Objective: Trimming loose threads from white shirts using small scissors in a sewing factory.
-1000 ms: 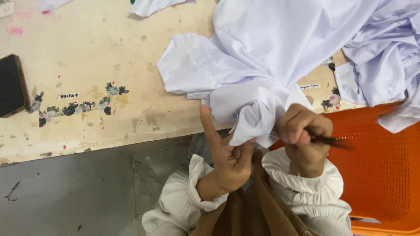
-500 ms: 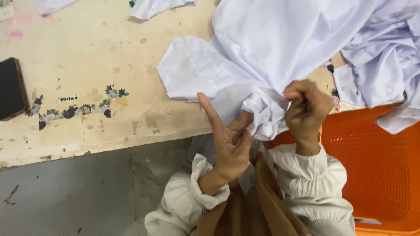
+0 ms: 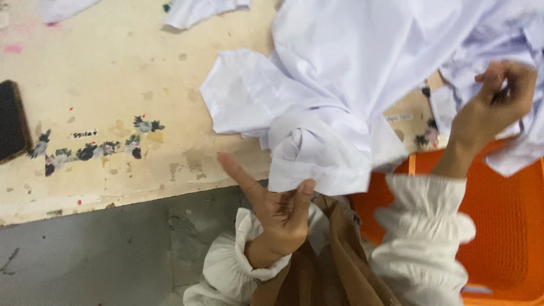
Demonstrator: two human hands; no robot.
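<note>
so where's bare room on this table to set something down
Bare tabletop lies between the dark flat object at the left edge and the white garment. The right side is crowded: cloth heaped over the orange crate, both hands in it.

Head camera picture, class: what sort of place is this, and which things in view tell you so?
Probably a garment workshop. White garments lie heaped on a worn, stained worktable, an orange plastic crate stands beside it, and the left hand holds a stitched hem.
</note>
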